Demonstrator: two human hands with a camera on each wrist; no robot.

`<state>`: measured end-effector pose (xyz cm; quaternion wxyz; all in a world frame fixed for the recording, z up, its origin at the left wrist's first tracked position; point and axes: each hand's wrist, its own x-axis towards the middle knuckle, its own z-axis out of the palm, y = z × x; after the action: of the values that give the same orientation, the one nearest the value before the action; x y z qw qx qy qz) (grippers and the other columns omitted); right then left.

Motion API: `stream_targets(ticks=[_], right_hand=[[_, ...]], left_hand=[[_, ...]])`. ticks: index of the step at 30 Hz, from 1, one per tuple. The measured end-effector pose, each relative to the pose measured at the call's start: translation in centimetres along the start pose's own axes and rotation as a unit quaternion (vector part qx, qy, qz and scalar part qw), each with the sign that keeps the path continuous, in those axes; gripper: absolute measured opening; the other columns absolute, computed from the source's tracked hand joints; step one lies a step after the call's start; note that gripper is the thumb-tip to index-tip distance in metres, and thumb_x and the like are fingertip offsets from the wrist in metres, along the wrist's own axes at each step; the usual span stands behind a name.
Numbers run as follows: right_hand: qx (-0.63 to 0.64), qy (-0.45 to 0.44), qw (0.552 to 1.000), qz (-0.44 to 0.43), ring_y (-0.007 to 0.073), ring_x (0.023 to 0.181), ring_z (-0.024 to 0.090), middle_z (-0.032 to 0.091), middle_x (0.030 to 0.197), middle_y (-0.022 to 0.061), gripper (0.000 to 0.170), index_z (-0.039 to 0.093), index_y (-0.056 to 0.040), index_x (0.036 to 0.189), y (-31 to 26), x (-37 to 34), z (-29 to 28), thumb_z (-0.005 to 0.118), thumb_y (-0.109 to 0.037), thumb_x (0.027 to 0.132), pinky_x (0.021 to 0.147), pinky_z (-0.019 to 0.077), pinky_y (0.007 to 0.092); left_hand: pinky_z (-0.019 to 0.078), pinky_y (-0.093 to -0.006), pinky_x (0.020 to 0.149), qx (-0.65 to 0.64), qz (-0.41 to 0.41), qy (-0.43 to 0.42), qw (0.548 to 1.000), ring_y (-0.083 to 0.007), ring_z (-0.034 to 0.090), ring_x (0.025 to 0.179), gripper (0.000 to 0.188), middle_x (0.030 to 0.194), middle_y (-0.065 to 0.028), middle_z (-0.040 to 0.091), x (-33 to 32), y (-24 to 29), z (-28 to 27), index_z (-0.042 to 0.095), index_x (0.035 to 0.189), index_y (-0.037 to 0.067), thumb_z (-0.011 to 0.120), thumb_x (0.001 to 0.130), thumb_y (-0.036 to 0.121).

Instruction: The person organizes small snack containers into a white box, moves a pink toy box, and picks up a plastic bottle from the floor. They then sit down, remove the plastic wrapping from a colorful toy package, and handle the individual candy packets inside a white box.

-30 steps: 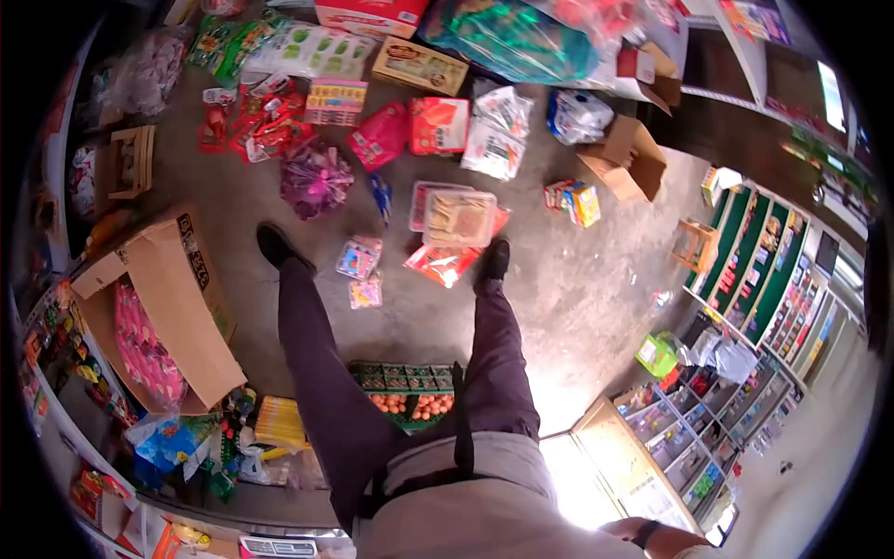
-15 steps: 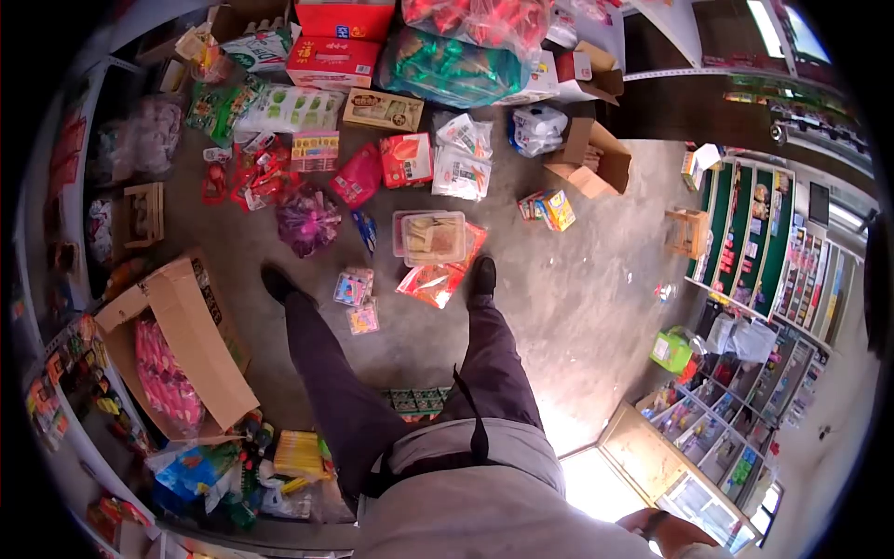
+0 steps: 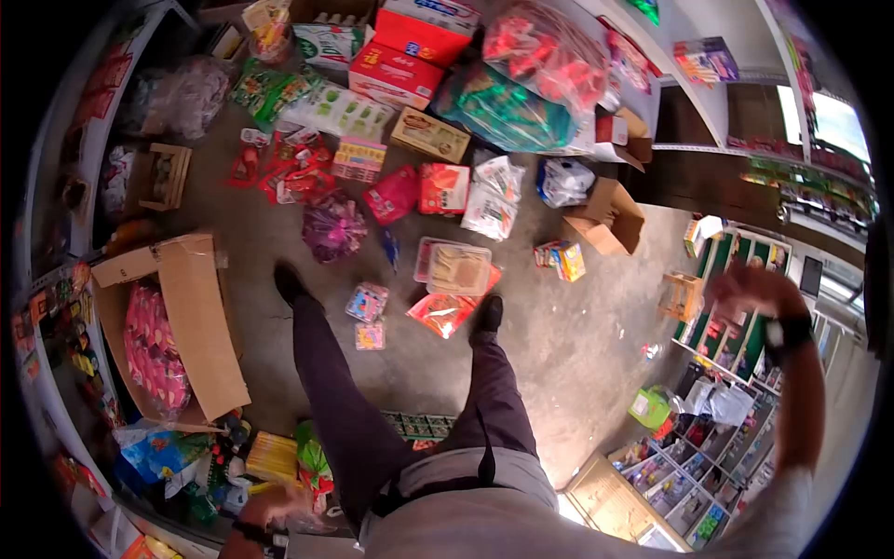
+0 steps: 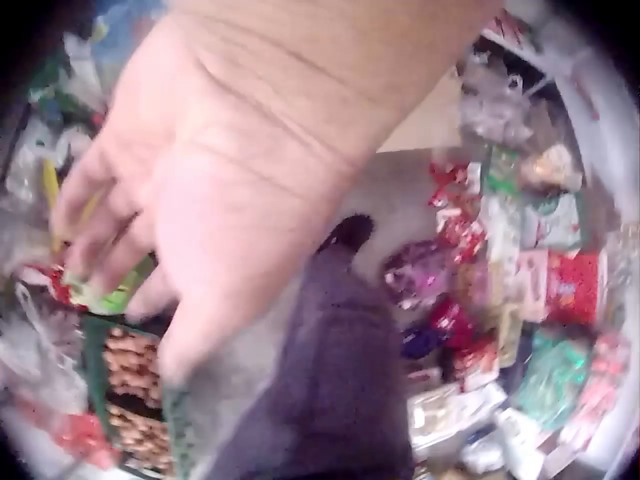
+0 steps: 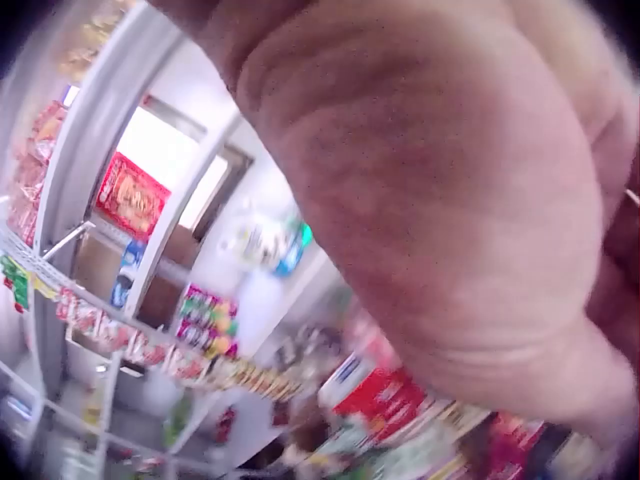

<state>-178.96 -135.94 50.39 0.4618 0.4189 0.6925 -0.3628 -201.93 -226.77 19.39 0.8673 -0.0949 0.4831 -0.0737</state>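
My left hand (image 3: 275, 508) hangs low at the left of my body, by the packed goods along the left side. In the left wrist view the same hand (image 4: 210, 190) shows its palm, fingers loosely extended and nothing in them; a green crate of eggs (image 4: 135, 360) lies beyond the fingertips. My right hand (image 3: 745, 289) is raised out to the right, blurred, with no object visible in it. The right wrist view is mostly filled by its palm (image 5: 430, 190), its fingertips hidden. On the floor between my feet are clear plastic tubs (image 3: 459, 270) on a red packet (image 3: 441, 315).
A large open carton (image 3: 200, 326) with pink packs stands at left. Ahead lie a purple bag (image 3: 333, 226), red boxes (image 3: 396, 73), a green bag (image 3: 503, 107) and an open brown box (image 3: 607, 216). A wooden stool (image 3: 681, 295) and shelves stand at right.
My right arm has swung up and outward from beside my body at lower right. The left hand has come into the head view at lower left. The head view has shifted slightly.
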Motion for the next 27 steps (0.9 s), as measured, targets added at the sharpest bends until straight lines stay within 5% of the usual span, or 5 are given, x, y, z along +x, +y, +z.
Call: stream_targets(ticks=[3,7,10,18,27], right_hand=[[0.049,-0.038,0.986,-0.154,0.0094,0.076,0.067,0.067,0.081,0.0012,0.020,0.070,-0.0045,0.101,-17.2,22.2,4.7,0.074,-0.024,0.097,0.067,0.0553,0.0293],[-0.162,0.261,0.907,-0.287,0.0407,0.112,0.070,0.073,0.119,0.0209,0.052,0.070,-0.0065,0.131,-26.4,48.6,15.9,0.080,-0.033,0.088,0.097,0.0566,0.0485],[-0.161,0.263,0.926,-0.219,0.0429,0.127,0.062,0.064,0.135,0.0228,0.081,0.054,-0.0108,0.149,-31.4,60.4,22.0,0.087,-0.034,0.079,0.106,0.0528,0.0505],[-0.217,0.353,0.880,-0.232,0.0482,0.153,0.034,0.032,0.167,0.0254,0.136,0.025,-0.0215,0.169,-35.1,82.6,28.7,0.101,-0.044,0.059,0.118,0.0403,0.0635],[-0.246,0.349,0.867,-0.259,0.0531,0.146,0.039,0.037,0.158,0.0313,0.132,0.024,-0.0184,0.170,-35.0,86.5,31.3,0.093,-0.052,0.062,0.117,0.0421,0.0601]], left_hand=[[0.0550,-0.0487,0.099,-0.103,0.229,0.424,0.870,-0.0415,0.070,0.116,0.048,0.121,-0.0234,0.074,3.4,6.7,-5.4,0.068,0.130,0.002,0.075,0.094,0.033],[0.0452,-0.0536,0.114,0.020,0.289,0.530,0.797,-0.0485,0.054,0.137,0.074,0.151,-0.0254,0.057,5.9,13.7,-4.4,0.048,0.154,0.005,0.081,0.091,0.027],[0.0451,-0.0598,0.114,0.104,0.093,0.618,0.774,-0.0483,0.053,0.141,0.077,0.155,-0.0227,0.055,3.9,19.6,-5.5,0.039,0.162,0.010,0.072,0.099,0.038],[0.0358,-0.0647,0.119,0.019,0.196,0.634,0.748,-0.0575,0.035,0.148,0.093,0.163,-0.0378,0.029,3.9,18.3,-15.7,0.038,0.162,0.003,0.081,0.089,0.043],[0.0346,-0.0692,0.117,0.015,0.257,0.636,0.727,-0.0585,0.034,0.149,0.091,0.165,-0.0370,0.028,4.9,18.0,-16.0,0.038,0.162,0.003,0.079,0.090,0.042]])
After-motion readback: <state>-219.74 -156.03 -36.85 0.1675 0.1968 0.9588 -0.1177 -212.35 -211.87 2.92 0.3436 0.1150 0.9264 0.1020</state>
